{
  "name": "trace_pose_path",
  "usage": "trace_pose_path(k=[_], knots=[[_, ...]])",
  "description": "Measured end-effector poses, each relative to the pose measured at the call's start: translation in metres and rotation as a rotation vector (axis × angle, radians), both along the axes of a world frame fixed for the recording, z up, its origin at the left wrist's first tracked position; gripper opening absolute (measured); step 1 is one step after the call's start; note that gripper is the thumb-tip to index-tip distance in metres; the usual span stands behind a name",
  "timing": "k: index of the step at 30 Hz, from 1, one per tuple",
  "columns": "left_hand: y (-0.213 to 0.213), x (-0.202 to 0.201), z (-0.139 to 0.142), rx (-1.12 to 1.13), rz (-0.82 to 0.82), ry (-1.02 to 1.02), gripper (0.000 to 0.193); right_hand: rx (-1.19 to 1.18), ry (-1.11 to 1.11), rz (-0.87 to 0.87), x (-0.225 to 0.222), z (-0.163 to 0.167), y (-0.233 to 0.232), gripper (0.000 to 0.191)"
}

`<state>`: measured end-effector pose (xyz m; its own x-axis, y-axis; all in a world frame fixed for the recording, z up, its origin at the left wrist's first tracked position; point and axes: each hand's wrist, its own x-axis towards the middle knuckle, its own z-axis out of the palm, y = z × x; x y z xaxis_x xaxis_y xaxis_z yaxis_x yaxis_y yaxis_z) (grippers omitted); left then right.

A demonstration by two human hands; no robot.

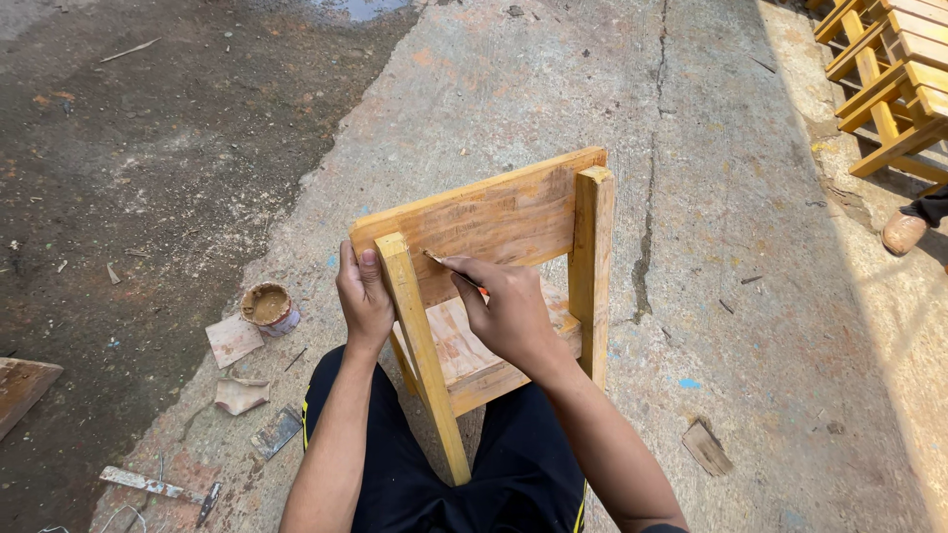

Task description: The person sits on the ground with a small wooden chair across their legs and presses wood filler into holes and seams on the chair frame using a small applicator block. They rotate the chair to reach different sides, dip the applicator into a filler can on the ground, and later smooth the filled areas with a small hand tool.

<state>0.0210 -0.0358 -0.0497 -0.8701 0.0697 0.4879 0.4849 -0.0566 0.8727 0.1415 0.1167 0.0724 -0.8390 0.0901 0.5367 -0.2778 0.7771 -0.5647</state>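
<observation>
A small round tin (269,307) sits open on the concrete floor (750,197) off to my left, near the floor's edge where it meets the dark ground; it holds a brown paste nearly up to its rim. Beside it lie two scraps of sandpaper (234,341), and nearer to me a flat metal scraper (276,431).

The small wooden chair (494,266) lies tipped across my lap, its legs pointing toward me and its seat board facing up. My left hand (362,296) has its grip closed around the nearer yellow leg (423,345), close to where the leg meets the board. My right hand (509,311) pinches a thin putty knife (449,268), grip closed on its handle, and the blade tip touches the board just beside that same leg, between my two hands. More yellow chairs (889,79) stand at the floor's far right corner.
</observation>
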Motion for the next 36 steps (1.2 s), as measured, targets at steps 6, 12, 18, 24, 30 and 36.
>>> trace_pose_path(k=[6,12,18,24,30,36], knots=[[-0.003,-0.002,-0.002,0.021,-0.028,-0.01,0.054,-0.31,0.023,-0.044,-0.006,-0.015,-0.007,0.02],[-0.006,0.0,-0.003,0.011,-0.04,-0.034,0.054,-0.738,-0.028,0.065,-0.008,-0.037,-0.007,0.021],[-0.006,0.0,0.0,0.022,-0.049,-0.036,0.055,-0.932,-0.033,0.089,-0.01,-0.053,-0.004,0.022],[-0.006,0.004,0.002,0.027,-0.054,-0.033,0.056,-0.677,0.022,-0.055,-0.001,-0.054,-0.005,0.023],[-0.004,0.003,-0.001,0.014,-0.039,-0.041,0.057,-0.15,0.327,-0.084,0.004,-0.036,0.017,0.026],[0.0,0.001,-0.001,0.013,-0.034,-0.033,0.058,0.119,0.487,-0.1,-0.009,-0.031,0.034,0.028]])
